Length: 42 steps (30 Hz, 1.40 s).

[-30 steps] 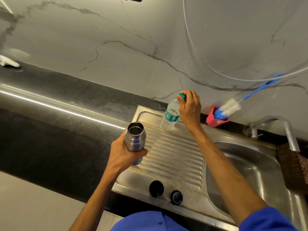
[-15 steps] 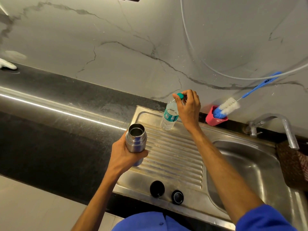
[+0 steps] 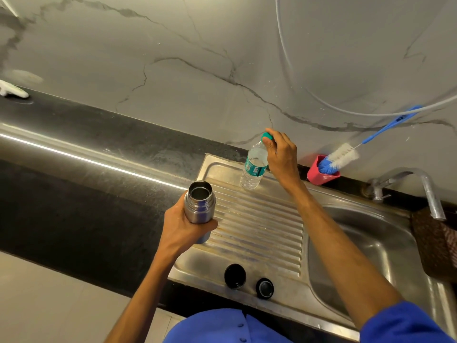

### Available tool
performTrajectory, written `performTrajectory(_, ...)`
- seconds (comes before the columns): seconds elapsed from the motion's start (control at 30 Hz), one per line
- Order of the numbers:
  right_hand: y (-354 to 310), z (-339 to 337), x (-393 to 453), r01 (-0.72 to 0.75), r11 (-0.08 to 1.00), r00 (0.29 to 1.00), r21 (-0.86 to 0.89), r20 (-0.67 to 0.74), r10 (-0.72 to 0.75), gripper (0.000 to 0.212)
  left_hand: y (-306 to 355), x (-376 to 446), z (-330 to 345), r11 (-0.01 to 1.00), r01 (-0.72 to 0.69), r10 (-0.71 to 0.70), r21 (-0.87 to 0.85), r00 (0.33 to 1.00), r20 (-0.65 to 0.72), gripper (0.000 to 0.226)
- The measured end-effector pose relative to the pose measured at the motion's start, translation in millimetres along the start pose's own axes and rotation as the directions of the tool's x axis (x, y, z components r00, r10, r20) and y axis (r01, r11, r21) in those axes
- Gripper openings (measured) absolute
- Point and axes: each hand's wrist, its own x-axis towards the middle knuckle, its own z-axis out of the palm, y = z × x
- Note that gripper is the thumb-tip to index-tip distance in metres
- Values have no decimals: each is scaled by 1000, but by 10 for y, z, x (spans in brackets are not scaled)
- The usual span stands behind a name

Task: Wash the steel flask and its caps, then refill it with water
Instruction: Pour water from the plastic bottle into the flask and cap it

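My left hand (image 3: 183, 226) grips the steel flask (image 3: 199, 203) around its body, holding it upright with its mouth open, at the left edge of the ribbed drainboard (image 3: 259, 226). At the back of the drainboard, my right hand (image 3: 282, 154) pinches the green cap of a clear plastic water bottle (image 3: 253, 167), which leans a little to the left. Two black flask caps lie near the front edge: a larger cap (image 3: 235, 276) and a smaller cap (image 3: 264, 288) to its right.
The steel sink basin (image 3: 366, 256) lies to the right, with a tap (image 3: 420, 186) behind it. A red cup (image 3: 321, 175) holding a blue-handled bottle brush (image 3: 343, 157) stands by the wall. Dark countertop (image 3: 74, 194) stretches left. A brown scrubber (image 3: 435, 243) hangs at the far right.
The water bottle has tilted slightly under my right hand at its cap. The flask in my left hand stays where it was.
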Motion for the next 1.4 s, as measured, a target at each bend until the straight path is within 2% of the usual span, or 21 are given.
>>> performTrajectory(0.17, -59, 19, 14, -59, 996, 998, 59, -20, 61, 21, -17, -4, 3, 1000, 10, -10, -2, 1000, 3, 64)
performTrajectory(0.37, -90, 78, -59, -37, 998, 996, 47, -83, 41, 24, -18, 0, 20, 1000, -2, 2, -1, 1000, 17, 63)
performTrajectory(0.47, -122, 10, -59, -63, 998, 996, 18, -69, 64, 37, -19, -12, 34, 1000, -6, 6, 8, 1000, 25, 63)
performTrajectory(0.57, -141, -140, -151, -125, 992, 992, -37, -6, 125, 71, -1, -45, 32, 1000, -12, 11, 9, 1000, 23, 63)
performTrajectory(0.6, -151, -216, -255, -158, 987, 987, -25, -18, 157, 73, 0, -66, 31, 1000, -13, 13, 7, 1000, 25, 63)
performTrajectory(0.67, -129, -351, -590, -177, 984, 984, -21, -5, 177, 54, 1, -119, 29, 1000, -14, 14, 0, 1000, 23, 63)
performTrajectory(0.7, -89, -403, -813, -169, 983, 982, -70, 71, 174, 42, -2, -156, 27, 1000, -12, 12, -4, 1000, 17, 64)
performTrajectory(0.73, -32, -449, -1061, -158, 978, 960, -136, 210, 184, 34, -9, -191, 23, 1000, -12, 12, -8, 1000, 11, 64)
performTrajectory(0.77, 12, -497, -1325, -137, 969, 899, -204, 386, 208, 32, -10, -232, 23, 1000, -14, 14, -10, 1000, 9, 65)
performTrajectory(0.83, 81, -568, -1837, -38, 945, 686, -325, 679, 261, 42, -10, -311, 29, 1000, -22, 23, -16, 1000, 11, 65)
performTrajectory(0.87, 95, -590, -2080, 38, 930, 596, -366, 755, 273, 50, -11, -354, 32, 999, -25, 26, -19, 1000, 13, 65)
performTrajectory(0.97, 62, -563, -2591, 262, 877, 456, -403, 852, 256, 70, 6, -465, 44, 999, -36, 37, -20, 999, 22, 66)
performTrajectory(1.07, 126, -459, -2823, 379, 817, 379, -435, 878, 292, 77, 22, -563, 72, 999, -39, 39, -18, 999, 28, 67)
performTrajectory(1.13, 185, -407, -2910, 436, 780, 377, -448, 878, 294, 72, 20, -641, 85, 999, -35, 35, -19, 999, 27, 68)
performTrajectory(1.27, 260, -358, -3051, 446, 784, 471, -431, 858, 204, 52, 7, -796, 97, 1000, -23, 23, -14, 1000, 21, 70)
performTrajectory(1.33, 339, -368, -3092, 391, 829, 502, -400, 848, 172, 50, 8, -866, 107, 1000, -16, 17, -8, 1000, 19, 69)
performTrajectory(1.4, 383, -435, -3093, 188, 915, 562, -356, 803, 198, 46, 19, -933, 133, 1000, -17, 17, 2, 1000, 20, 70)
